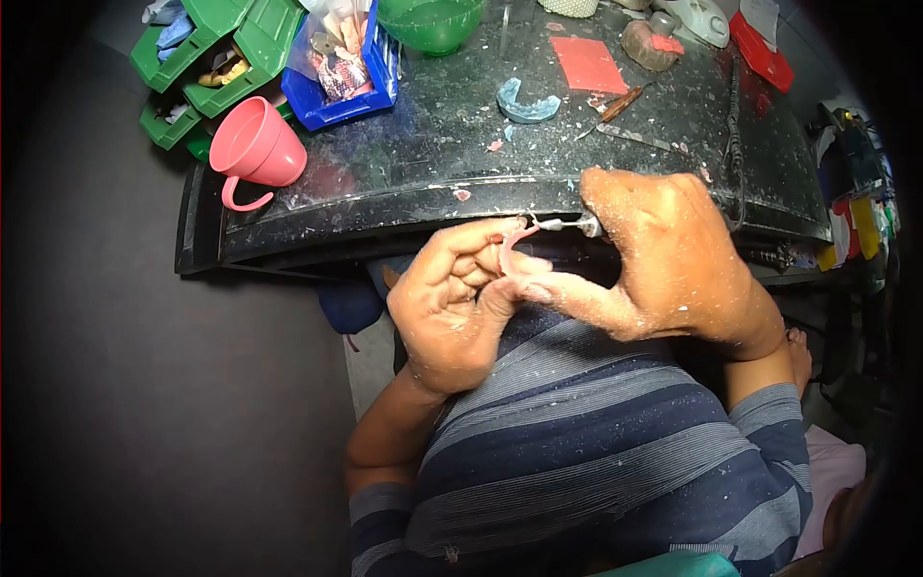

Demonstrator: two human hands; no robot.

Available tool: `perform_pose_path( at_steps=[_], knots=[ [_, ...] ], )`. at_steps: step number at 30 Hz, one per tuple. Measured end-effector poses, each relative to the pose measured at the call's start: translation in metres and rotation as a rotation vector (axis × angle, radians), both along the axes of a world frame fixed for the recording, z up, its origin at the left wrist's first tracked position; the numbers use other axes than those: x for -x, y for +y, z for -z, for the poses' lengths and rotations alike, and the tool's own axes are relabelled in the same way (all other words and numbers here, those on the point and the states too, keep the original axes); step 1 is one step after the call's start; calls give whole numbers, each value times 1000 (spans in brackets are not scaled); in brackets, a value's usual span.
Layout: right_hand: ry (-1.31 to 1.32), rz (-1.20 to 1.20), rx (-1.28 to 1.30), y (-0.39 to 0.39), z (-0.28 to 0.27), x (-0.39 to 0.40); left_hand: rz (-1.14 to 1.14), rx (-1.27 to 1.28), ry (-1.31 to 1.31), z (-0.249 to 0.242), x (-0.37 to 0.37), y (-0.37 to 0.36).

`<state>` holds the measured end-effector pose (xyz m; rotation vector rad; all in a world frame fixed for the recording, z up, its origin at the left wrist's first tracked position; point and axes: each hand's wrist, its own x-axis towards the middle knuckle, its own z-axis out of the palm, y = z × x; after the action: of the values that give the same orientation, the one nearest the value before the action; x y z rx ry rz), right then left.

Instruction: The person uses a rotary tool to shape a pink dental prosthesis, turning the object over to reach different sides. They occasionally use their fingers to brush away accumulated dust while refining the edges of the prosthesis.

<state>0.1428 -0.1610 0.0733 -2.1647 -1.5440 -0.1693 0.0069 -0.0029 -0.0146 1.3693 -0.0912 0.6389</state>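
My left hand [447, 308] pinches a small curved pink denture base [509, 252] between thumb and fingers, just off the front edge of the bench. Closed around a rotary handpiece [590, 226] is my right hand [678, 255]. The handpiece's thin metal bur [553, 224] points left and meets the upper end of the denture base, or lies very close to it. My right thumb reaches across to my left fingertips, by the denture's lower edge. Most of the handpiece is hidden in my right palm. Pale dust covers both hands.
On the dark bench [404, 163] lie a blue-grey horseshoe-shaped piece [527, 106], a pink sheet [586, 63] and a wooden-handled knife [625, 103]. A pink mug [252, 144], a blue bin [351, 108] and a green bowl [433, 27] stand at left. A coiled cord [735, 135] runs down the right.
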Motion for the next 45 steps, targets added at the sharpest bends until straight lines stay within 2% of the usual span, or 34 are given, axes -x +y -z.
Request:
perform_pose_path(
  at_steps=[1, 3, 6, 10, 12, 14, 17, 20, 25, 45],
  knots=[
    [-2, -50, 1, -1, -4, -4, -1, 2, 2, -1, 0, 2],
    [-40, -117, 19, -4, -7, -10, 137, 244, 19, -4, 1, 7],
    [-153, -167, 16, -3, -3, -17, 258, 269, 100, -11, 6, 12],
    [-155, -263, 50, 1, -5, -20, 345, 300, 75, -14, 7, 15],
    [-105, -305, 59, 1, -6, -18, 304, 342, 81, -17, 8, 15],
    [-113, -316, 77, 3, -7, -17, 336, 225, 160, -17, 9, 20],
    [-130, -336, 106, 3, -4, -16, 329, 199, 185, -20, 10, 19],
    [-165, -344, 90, 4, -2, -15, 359, 291, 232, -20, 12, 15],
    [-236, -373, 82, 4, -4, -16, 364, 279, 197, -16, 9, 15],
    [-190, -382, 84, 2, -3, -13, 339, 203, 211, -19, 9, 15]
  ],
)
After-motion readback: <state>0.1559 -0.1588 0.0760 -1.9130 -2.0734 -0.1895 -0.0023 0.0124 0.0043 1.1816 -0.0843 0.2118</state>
